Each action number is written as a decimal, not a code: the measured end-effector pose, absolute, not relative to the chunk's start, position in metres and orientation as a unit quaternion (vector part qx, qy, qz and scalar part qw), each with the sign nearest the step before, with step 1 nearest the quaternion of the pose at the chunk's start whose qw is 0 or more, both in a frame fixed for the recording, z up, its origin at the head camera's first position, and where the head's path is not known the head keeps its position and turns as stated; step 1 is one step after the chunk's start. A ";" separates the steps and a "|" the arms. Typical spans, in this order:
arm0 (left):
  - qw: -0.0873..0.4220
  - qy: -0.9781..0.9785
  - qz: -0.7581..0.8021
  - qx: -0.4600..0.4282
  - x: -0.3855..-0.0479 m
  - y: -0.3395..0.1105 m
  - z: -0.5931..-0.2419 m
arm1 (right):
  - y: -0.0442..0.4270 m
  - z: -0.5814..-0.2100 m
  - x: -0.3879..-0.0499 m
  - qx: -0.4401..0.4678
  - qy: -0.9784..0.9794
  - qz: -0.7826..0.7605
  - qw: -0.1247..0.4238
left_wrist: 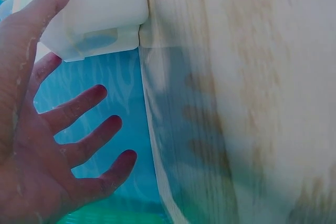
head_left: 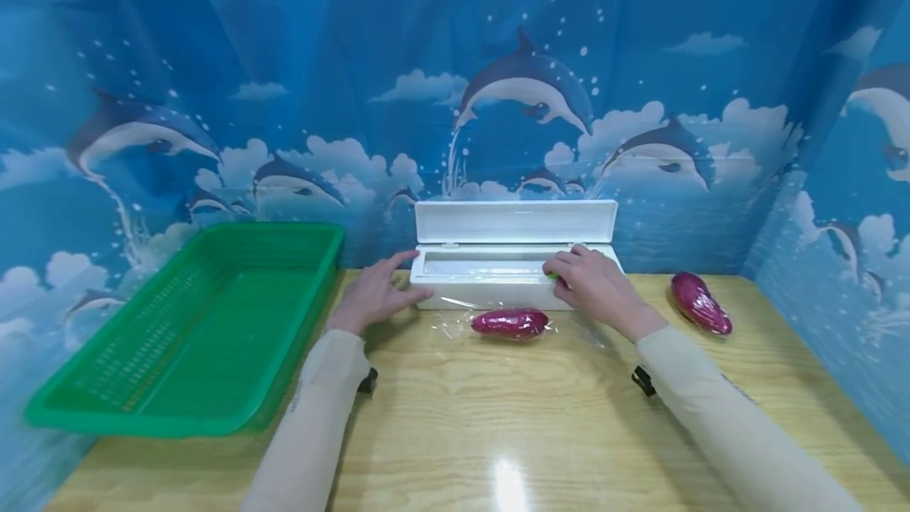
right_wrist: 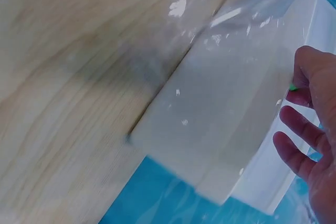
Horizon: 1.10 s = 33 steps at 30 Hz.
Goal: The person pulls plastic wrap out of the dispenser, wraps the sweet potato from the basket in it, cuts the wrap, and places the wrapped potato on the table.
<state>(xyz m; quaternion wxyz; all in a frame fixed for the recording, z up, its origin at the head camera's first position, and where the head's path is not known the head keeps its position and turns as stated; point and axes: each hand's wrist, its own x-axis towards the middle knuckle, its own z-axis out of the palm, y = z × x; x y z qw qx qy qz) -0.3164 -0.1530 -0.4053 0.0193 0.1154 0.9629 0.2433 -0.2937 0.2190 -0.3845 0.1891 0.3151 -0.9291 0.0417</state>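
Observation:
A white cling film dispenser [head_left: 490,296] stands at the back of the table with its lid [head_left: 515,221] raised. My left hand [head_left: 378,291] is at its left end, thumb by the front and index finger near the top edge. The other left fingers spread free in the left wrist view. On the right, my right hand [head_left: 593,283] pinches a small green slider [head_left: 553,276] at the front top edge; the fingers hide most of it. Clear cling film [head_left: 455,324] hangs from the dispenser onto the table, around a purple eggplant [head_left: 510,324] lying just in front.
A second purple eggplant [head_left: 700,303], shiny as if wrapped in film, lies at the back right. To the left stands a green plastic basket [head_left: 298,330]. A blue dolphin-print curtain [head_left: 398,38] rises behind the wooden table [head_left: 455,425].

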 end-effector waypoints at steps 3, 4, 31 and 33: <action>0.017 0.964 0.238 0.116 -0.316 -0.153 -0.406 | 0.230 -0.385 -0.292 0.317 -0.927 0.043 0.193; 0.017 0.964 0.237 0.116 -0.316 -0.153 -0.405 | 0.232 -0.385 -0.292 0.319 -0.926 0.043 0.196; 0.020 0.962 0.244 0.121 -0.315 -0.154 -0.405 | 0.254 -0.393 -0.287 0.308 -0.920 0.082 0.226; 0.020 0.963 0.241 0.121 -0.315 -0.154 -0.405 | 0.255 -0.394 -0.286 0.309 -0.919 0.082 0.231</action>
